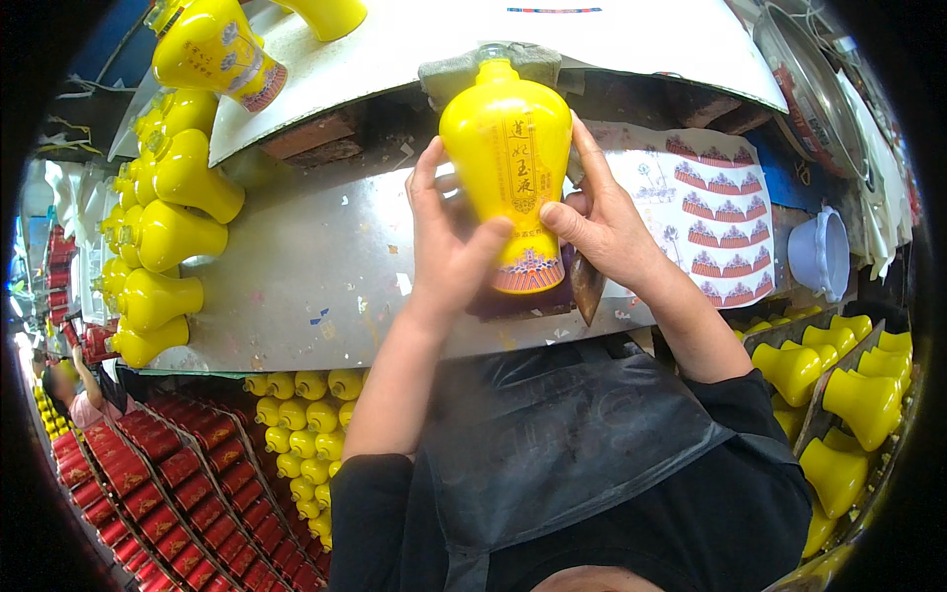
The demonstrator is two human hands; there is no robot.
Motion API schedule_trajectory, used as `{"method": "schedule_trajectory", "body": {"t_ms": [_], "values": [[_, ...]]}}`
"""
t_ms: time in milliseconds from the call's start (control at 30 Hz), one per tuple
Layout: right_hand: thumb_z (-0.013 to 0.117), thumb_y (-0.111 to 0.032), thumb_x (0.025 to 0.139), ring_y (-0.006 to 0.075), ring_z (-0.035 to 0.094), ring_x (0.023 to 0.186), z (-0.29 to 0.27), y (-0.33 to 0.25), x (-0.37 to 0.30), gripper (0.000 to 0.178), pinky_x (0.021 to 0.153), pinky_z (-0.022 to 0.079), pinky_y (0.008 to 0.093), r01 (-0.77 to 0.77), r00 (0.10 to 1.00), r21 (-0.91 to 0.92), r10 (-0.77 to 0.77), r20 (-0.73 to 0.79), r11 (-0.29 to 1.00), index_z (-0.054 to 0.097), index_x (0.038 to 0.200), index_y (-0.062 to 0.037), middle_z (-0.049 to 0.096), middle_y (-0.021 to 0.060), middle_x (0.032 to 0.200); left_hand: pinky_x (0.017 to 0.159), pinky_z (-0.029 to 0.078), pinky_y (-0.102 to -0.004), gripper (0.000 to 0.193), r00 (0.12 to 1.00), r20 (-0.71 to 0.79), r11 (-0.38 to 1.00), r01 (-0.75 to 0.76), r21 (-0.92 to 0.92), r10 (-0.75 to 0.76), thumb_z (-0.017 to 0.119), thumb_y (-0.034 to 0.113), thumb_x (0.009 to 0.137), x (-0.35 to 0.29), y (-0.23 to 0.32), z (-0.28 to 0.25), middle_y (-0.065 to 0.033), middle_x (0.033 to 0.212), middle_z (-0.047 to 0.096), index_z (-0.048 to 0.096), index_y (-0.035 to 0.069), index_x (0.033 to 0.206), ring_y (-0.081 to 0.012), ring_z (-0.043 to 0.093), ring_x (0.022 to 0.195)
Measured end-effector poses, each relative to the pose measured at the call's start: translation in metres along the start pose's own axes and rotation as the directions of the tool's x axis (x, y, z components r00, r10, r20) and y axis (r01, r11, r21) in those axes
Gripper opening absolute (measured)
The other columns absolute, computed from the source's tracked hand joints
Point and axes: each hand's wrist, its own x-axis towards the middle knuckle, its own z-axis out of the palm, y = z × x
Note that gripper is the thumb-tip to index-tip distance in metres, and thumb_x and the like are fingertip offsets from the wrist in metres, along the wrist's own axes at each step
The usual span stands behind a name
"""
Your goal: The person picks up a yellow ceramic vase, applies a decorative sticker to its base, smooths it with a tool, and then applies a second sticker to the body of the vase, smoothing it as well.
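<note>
Between my two hands I hold a yellow bottle (pixel 488 148) over the metal worktable, its clear-topped neck pointing away from me. Dark lettering runs down its front, and a patterned blue and red band circles its foot. My left hand (pixel 449 222) wraps the bottle's left side, thumb near the lower body. My right hand (pixel 602 212) grips the right side, thumb across the front. Behind the neck lies a grey cloth pad (pixel 541 65). A pointed brown tool (pixel 586 291) sits by the bottle's foot, partly hidden. To the right is a sheet of decals (pixel 725 222) with rows of patterned bands.
Several plain yellow bottles (pixel 182 237) line the table's left end. A decorated bottle (pixel 217 49) stands on the white board (pixel 631 44) at the back. A pale blue bucket (pixel 819 255) is at the right. Crated yellow bottles (pixel 873 405) and racked red containers (pixel 187 474) surround me.
</note>
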Motion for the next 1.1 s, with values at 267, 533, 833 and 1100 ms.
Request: {"method": "schedule_trajectory", "body": {"t_ms": [267,533,833,1100], "values": [[0.062,-0.036,0.104,0.0100,0.064,0.072,-0.012,-0.004,0.005,0.078,0.063,0.053,0.0257,0.028,0.999,0.121,-0.025,-0.027,0.992,0.024,0.165,-0.0064,0.068,0.0105,0.100,0.114,0.041,-0.0420,0.075,0.999,-0.032,0.999,-0.012,0.037,0.013,0.061,0.031,0.100,0.005,0.006,-0.006,-0.0158,0.151,0.038,0.026,0.004,0.160,-0.0273,0.045,0.135],[0.074,-0.034,0.091,0.0117,0.063,0.074,-0.022,-0.036,0.015,0.077,0.067,0.053,0.0249,0.089,0.985,-0.108,-0.103,-0.141,0.990,0.045,0.156,-0.0035,0.060,0.0221,0.138,0.118,0.032,-0.0493,0.071,0.923,0.093,0.788,-0.369,0.493,0.374,0.054,0.049,0.103,0.035,0.019,-0.010,-0.0234,0.152,0.040,0.039,0.002,0.155,-0.0389,0.040,0.140],[0.074,-0.037,0.090,0.0324,0.057,0.110,-0.009,-0.043,0.027,0.076,0.093,0.048,0.0385,0.088,0.978,-0.239,-0.130,-0.164,0.967,0.046,0.152,-0.0031,0.059,0.0257,0.136,0.115,0.031,-0.0555,0.066,0.909,0.194,0.599,-0.393,0.698,0.370,0.062,0.050,0.095,0.047,0.026,0.000,-0.0251,0.148,0.043,0.053,0.009,0.146,-0.0447,0.040,0.135],[0.075,-0.031,0.092,0.0103,0.055,0.073,-0.008,-0.039,0.027,0.075,0.066,0.050,0.0243,0.110,0.972,-0.278,-0.161,-0.170,0.954,0.045,0.155,-0.0056,0.061,0.0160,0.134,0.114,0.032,-0.0555,0.068,0.903,0.195,0.594,-0.402,0.697,0.382,0.059,0.054,0.097,0.048,0.024,0.001,-0.0250,0.147,0.043,0.052,0.007,0.146,-0.0443,0.042,0.133]]}}
